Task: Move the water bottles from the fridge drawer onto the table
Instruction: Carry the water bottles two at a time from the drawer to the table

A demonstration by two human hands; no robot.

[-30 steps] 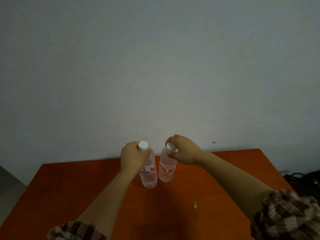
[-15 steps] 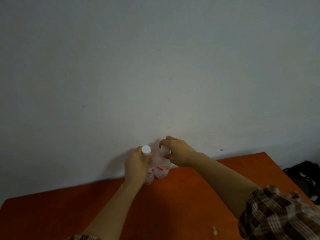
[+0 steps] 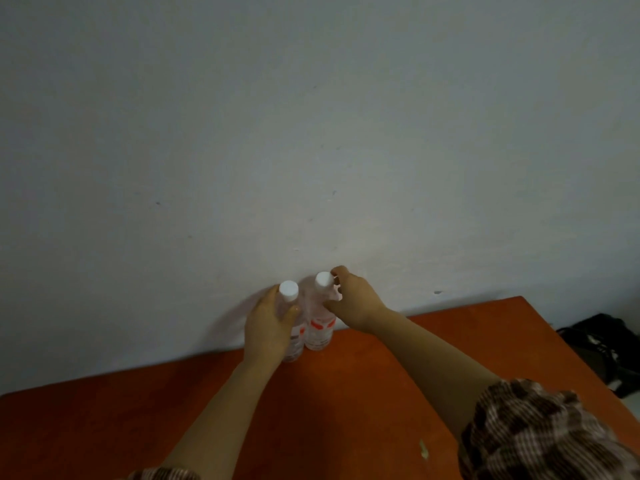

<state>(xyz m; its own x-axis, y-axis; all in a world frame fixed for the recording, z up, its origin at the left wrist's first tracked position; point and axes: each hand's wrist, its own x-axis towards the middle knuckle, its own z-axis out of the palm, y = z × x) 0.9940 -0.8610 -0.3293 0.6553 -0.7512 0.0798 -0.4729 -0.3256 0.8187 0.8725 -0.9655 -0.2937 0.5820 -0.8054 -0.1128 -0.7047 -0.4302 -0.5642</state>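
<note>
Wall (image 3: 311, 133) behind left bottle (image 3: 295, 336), right bottle (image 3: 319, 327), black bag (image 3: 602, 351) beside table (image 3: 104, 427)

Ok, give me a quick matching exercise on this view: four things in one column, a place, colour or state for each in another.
1 left hand
2 right hand
3 table
4 bottle caps

a white
b orange-brown
c holds the right bottle near its cap
d wraps round the left bottle

Pairs: 1-d, 2-c, 3-b, 4-a.
</note>
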